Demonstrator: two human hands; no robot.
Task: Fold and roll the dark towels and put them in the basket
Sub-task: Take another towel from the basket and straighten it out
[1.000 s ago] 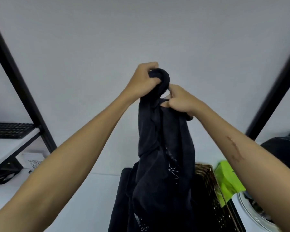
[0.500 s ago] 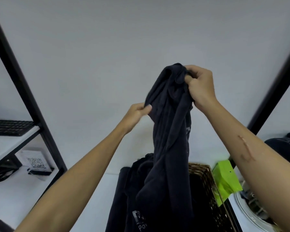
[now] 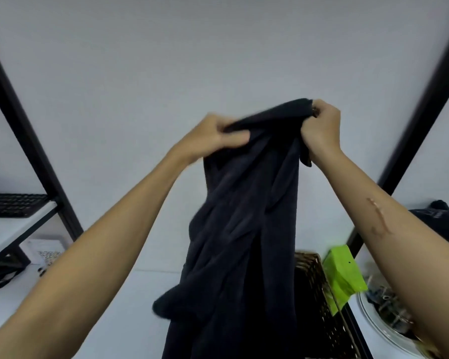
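We hold a dark navy cloth towel [image 3: 244, 216] up; our left hand [image 3: 213, 138] and right hand [image 3: 322, 128] grip its top edge. A brown woven wicker basket [image 3: 322, 294] stands at five o'clock.

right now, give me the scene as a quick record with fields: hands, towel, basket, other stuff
left hand: left hand grips the top edge of the dark towel
right hand: right hand pinches the same edge at its other end
towel: held up in the air, hanging unfolded, not yet rolled
basket: wicker basket below, partly hidden behind the towel
left side: keyboard on a shelf
right side: green bag beside the basket
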